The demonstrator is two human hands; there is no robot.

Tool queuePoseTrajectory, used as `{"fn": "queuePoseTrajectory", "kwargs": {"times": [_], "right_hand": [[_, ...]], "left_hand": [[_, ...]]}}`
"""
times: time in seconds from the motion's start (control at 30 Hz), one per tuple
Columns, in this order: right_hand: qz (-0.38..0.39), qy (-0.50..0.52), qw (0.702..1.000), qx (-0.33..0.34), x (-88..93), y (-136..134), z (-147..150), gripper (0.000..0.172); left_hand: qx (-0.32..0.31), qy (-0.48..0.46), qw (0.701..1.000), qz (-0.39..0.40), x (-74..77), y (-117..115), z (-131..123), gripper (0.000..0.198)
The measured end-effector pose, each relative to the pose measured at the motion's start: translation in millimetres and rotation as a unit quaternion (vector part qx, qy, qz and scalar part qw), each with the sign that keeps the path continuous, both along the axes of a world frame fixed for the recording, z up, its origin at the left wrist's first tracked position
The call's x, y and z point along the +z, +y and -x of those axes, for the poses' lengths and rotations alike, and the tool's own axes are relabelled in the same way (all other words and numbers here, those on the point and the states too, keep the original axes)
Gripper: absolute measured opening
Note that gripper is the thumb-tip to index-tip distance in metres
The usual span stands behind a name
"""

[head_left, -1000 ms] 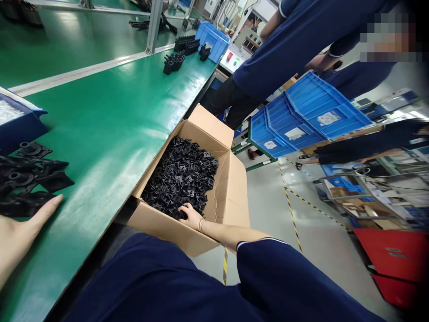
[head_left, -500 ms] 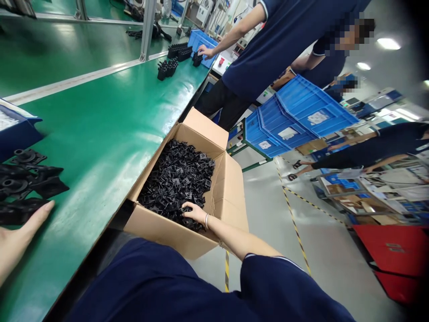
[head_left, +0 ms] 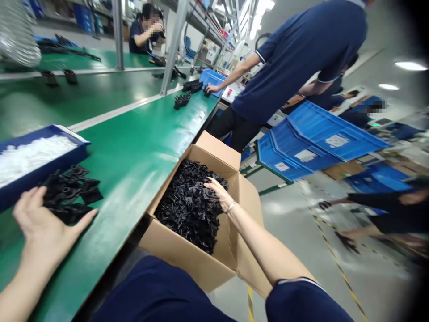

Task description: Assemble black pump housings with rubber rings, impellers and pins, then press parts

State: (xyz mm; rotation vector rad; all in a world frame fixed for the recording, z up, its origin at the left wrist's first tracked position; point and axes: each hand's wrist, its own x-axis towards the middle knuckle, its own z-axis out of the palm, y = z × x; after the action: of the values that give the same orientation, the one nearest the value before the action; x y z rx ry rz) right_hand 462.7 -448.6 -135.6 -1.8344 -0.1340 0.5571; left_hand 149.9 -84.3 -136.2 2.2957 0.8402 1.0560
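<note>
My left hand (head_left: 45, 228) rests at the green tabletop with thumb and fingers spread around the near side of a small pile of black plastic parts (head_left: 73, 188). The parts have square bases and round collars. My right hand (head_left: 219, 194) reaches into an open cardboard box (head_left: 191, 261), its fingers curled over black plastic parts (head_left: 187, 205) near the box's right side. Some of those parts show under the fingertips; how many are gripped is hidden. Beyond the pile stands a dark blue bin (head_left: 78, 136) of small white pieces (head_left: 40, 154).
The box sits against the edge of the green table (head_left: 140, 147). A co-worker (head_left: 295, 67) leans over the far end, one hand at black parts beside a blue crate (head_left: 214, 78). Blue crates (head_left: 311, 129) are stacked on a rack to the right. Metal posts (head_left: 176, 44) rise behind the table.
The view has swung up and left, showing more of the bin and my left hand. My right hand has shifted deeper across the box, toward its far right side.
</note>
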Motion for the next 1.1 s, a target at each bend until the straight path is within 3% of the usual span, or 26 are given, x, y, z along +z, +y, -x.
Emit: {"fn": "queuePoseTrajectory", "kwargs": {"times": [0.1, 0.23, 0.33, 0.47, 0.6, 0.73, 0.8, 0.93, 1.03, 1.1], "right_hand": [[-0.074, -0.029, 0.995, 0.058, 48.3, 48.4, -15.4, 0.048], [-0.150, -0.067, 0.974, 0.155, 91.6, 145.3, -7.7, 0.053], [-0.180, -0.099, 0.955, 0.213, 89.5, 224.4, 38.2, 0.049], [-0.184, -0.162, 0.937, 0.249, 54.9, 294.4, 114.9, 0.037], [-0.177, -0.241, 0.908, 0.293, 35.1, 312.2, 146.5, 0.033], [-0.158, -0.295, 0.871, 0.360, 37.7, 304.6, 141.1, 0.038], [-0.142, -0.311, 0.870, 0.356, 37.2, 299.1, 137.2, 0.042], [-0.114, -0.329, 0.911, 0.222, 21.8, 298.0, 128.6, 0.049], [-0.093, -0.312, 0.939, 0.109, 5.2, 312.4, 120.4, 0.055], [-0.090, -0.298, 0.947, 0.075, -3.2, 327.0, 118.5, 0.057]], "left_hand": [[0.006, 0.042, 0.992, -0.116, 2.9, -6.1, 0.6, 0.126], [-0.002, 0.058, 0.996, -0.068, 5.5, -13.3, 4.3, 0.125], [-0.002, 0.059, 0.997, -0.044, 8.6, -19.3, 6.9, 0.129], [0.001, 0.059, 0.998, -0.035, 10.9, -24.8, 8.2, 0.134], [0.011, 0.057, 0.998, -0.028, 9.5, -27.5, 4.4, 0.136], [0.045, 0.057, 0.997, -0.035, 6.4, -27.2, -3.0, 0.126], [0.068, 0.061, 0.995, -0.037, 4.7, -26.3, -5.8, 0.122], [0.088, 0.065, 0.993, -0.043, 2.9, -25.9, -6.4, 0.122], [0.067, 0.072, 0.993, -0.058, 4.4, -28.2, -4.2, 0.131], [0.051, 0.084, 0.992, -0.077, 6.0, -30.0, -3.2, 0.134]]}}
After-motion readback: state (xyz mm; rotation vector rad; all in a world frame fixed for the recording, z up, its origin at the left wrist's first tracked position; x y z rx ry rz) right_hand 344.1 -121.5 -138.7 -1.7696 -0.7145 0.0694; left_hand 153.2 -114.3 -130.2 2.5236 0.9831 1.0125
